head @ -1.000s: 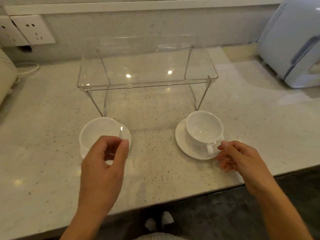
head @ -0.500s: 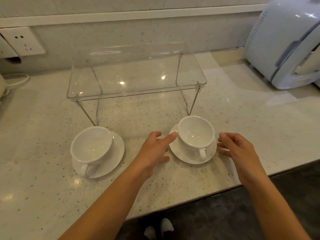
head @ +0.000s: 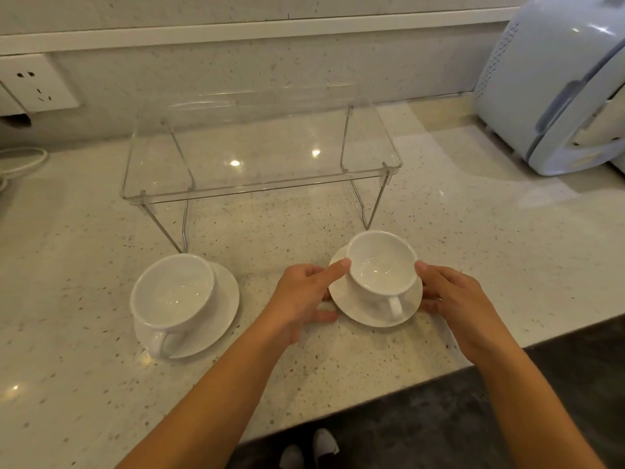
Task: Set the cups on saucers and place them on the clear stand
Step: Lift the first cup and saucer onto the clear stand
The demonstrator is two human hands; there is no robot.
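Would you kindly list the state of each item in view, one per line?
Left cup: upright, empty, off-centre on its saucer.
Left saucer: on the counter, untouched.
Right cup: upright, empty, on its saucer.
Right saucer: on the counter, between both hands.
Clear stand: empty.
Left hand: open, thumb at the right cup.
Right hand: open, beside the right saucer.

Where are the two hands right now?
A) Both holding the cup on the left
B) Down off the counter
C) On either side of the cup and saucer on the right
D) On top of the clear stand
C: the left hand and right hand sit on either side of the right cup and its saucer, thumbs at the cup's rim.
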